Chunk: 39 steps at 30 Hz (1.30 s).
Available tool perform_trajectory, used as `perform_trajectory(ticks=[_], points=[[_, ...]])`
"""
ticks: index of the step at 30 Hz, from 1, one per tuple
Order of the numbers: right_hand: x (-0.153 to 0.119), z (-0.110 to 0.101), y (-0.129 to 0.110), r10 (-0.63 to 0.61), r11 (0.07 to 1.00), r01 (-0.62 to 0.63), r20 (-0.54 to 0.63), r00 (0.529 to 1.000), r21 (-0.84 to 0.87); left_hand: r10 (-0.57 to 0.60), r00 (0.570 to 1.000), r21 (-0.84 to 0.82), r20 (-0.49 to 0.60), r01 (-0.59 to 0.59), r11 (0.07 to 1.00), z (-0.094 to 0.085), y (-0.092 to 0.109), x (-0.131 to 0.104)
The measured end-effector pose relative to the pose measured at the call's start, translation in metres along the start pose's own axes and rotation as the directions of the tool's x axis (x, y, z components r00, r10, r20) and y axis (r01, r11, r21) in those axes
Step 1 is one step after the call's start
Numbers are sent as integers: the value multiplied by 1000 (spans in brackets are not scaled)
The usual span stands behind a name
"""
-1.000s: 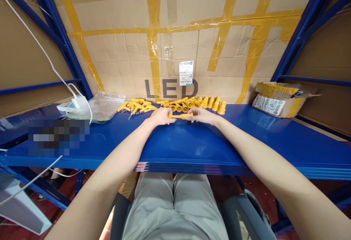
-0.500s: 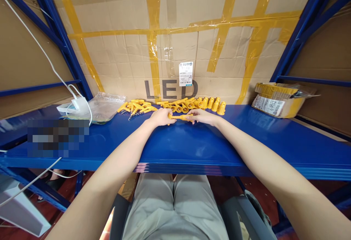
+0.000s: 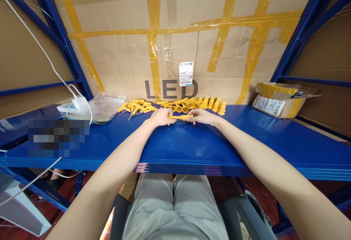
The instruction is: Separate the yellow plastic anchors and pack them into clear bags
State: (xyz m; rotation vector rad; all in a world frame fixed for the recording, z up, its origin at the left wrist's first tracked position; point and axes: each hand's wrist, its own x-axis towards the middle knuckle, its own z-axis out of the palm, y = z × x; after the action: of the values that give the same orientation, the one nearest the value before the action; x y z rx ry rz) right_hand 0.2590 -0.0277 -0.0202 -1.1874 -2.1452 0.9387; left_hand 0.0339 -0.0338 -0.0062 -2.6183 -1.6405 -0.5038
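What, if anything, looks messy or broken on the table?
The small cardboard box on the right looks battered: its top is ragged, clear plastic sticking out. The yellow piece between the left hand and right hand shows no obvious damage.

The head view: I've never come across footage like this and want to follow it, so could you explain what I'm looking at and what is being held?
There is no machine here, just a person's two bare hands. The camera is worn on the head and looks forward and down, so you see the forearms and lap from above.

The left hand and right hand hold a slim yellow piece between them, one at each end.

On the blue tabletop, beyond the hands, lie a loose yellow pile and, to its right, cup-shaped yellow parts, some standing. A clear plastic bag lies at left, and a small carton sits at right. Cardboard printed "LED" stands behind. One patch at left is pixelated, so I can't say what it hides.
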Motion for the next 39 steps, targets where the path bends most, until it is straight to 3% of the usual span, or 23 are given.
perform_trajectory(ticks=[12,17,21,26,30,35,39], points=[[-1,-1,-1,40,995,-35,-57,998,91,11,1000,-32,-23,-11,999,0,-1,-1],[-2,-3,-6,85,984,-50,-199,976,173,-46,993,-59,-112,39,997,1,-2,0],[-1,-8,-9,119,969,-8,-432,894,249,-91,984,-26,-150,88,996,0,-2,1],[10,-21,-6,190,954,29,-678,710,298,-83,992,6,-100,84,996,2,-3,1],[24,-27,-4,170,980,-28,-753,635,197,-67,995,-1,-68,68,998,3,-2,1],[42,-24,-9,85,977,-202,-753,653,-66,-51,998,-22,-26,51,998,3,-2,0],[57,-14,-17,7,902,-333,-762,647,-274,-46,999,-27,-1,46,999,3,-2,1]])
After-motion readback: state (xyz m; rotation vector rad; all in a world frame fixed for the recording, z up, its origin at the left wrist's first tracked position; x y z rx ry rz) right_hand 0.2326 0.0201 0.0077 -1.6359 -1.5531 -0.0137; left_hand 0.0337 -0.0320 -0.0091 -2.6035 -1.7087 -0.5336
